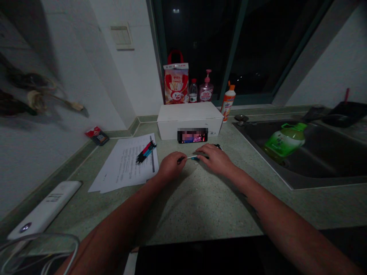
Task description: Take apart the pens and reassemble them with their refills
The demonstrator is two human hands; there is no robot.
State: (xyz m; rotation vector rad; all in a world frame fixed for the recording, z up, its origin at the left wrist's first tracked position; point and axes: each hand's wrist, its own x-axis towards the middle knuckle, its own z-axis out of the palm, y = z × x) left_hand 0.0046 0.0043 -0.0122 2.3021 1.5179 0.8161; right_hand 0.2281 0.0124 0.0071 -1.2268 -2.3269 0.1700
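Over the middle of the counter, my left hand (171, 165) is closed on the dark end of a thin pen (191, 157). The pen lies nearly level between both hands, with a pale middle and a teal part towards the right. My right hand (215, 158) pinches its right end with thumb and fingers. Just behind the hands, a phone (192, 136) with a lit screen leans sideways against a white box (189, 116). A small dark object (218, 146) is partly hidden behind my right hand. Several pens (145, 152) rest on printed papers (123, 164) at the left.
A steel sink (315, 160) at the right holds a green jug (285, 140). Bottles (207, 88) and a red-and-white bag (176, 84) stand behind the box. At the left are a white device (47, 208), a small packet (97, 135) and cables (69, 236).
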